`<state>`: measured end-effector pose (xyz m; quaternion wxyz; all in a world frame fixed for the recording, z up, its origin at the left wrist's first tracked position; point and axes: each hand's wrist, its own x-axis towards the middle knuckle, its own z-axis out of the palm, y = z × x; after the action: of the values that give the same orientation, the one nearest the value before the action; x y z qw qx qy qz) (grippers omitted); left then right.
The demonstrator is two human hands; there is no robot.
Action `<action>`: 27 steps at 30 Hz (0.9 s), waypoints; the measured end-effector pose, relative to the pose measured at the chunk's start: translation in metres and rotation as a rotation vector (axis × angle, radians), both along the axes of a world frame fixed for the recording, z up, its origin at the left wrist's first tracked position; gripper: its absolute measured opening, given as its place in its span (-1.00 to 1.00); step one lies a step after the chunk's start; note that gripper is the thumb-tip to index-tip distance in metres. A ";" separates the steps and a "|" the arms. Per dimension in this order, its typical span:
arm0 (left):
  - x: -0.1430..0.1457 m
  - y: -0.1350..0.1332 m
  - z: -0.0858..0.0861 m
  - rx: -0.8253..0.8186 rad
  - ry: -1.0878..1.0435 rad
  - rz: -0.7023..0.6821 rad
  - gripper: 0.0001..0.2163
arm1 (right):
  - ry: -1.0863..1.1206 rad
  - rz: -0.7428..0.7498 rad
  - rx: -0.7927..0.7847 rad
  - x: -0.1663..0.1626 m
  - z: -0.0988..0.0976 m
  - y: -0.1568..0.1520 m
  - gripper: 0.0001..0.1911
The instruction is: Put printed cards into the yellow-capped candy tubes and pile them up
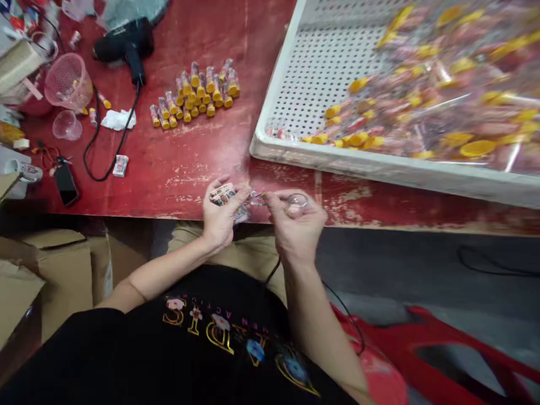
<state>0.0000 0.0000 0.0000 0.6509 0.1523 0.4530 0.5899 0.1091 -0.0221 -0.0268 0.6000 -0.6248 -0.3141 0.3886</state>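
Hands work in front of the white tray (337,163), off its near left corner, right at the edge of the red table (202,163).

Left hand (219,216): thumb and forefinger pinch a small stack of printed slips (223,195); the other fingers curl under as backing.

Right hand (297,225): thumb and forefinger are pressed together on the end of a small clear tube (256,198), which bridges the gap between the two hands. A clear round piece (296,201) shows above the knuckles. Cannot tell whether it is gripped or only resting there.

Left of the tray and further back, a cluster of yellow-capped tubes (194,93) lies on the table. Beyond it are a black heat gun (126,42) and a pink cup (67,81). The tray itself holds a heap of packed pieces with yellow caps, blurred.

Judgement on handling:
- The tube is slick and tiny, so a fingertip pinch near its end suits it. A harder squeeze would likely make it shoot out.
- Fanning the top slip off the stack with the left thumb should stop two lifting at once.
- Wrists could rest on the table edge to steady the meeting point.
- Working over the table rather than past its edge means a dropped piece lands in reach, not on the floor.
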 end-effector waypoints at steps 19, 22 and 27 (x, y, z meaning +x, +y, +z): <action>0.001 0.007 -0.005 -0.067 0.038 0.010 -0.49 | 0.040 0.141 0.020 0.008 0.000 -0.009 -0.76; 0.004 0.007 -0.004 -0.043 0.036 0.068 -0.53 | 0.037 0.087 0.029 0.005 -0.005 -0.010 -0.76; 0.009 0.009 -0.005 -0.079 0.012 0.102 -0.55 | 0.118 -0.057 0.041 -0.001 -0.009 -0.009 -0.75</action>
<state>0.0092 0.0088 -0.0050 0.6226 0.1067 0.4872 0.6030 0.1081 -0.0309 -0.0360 0.6408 -0.5973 -0.2681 0.4008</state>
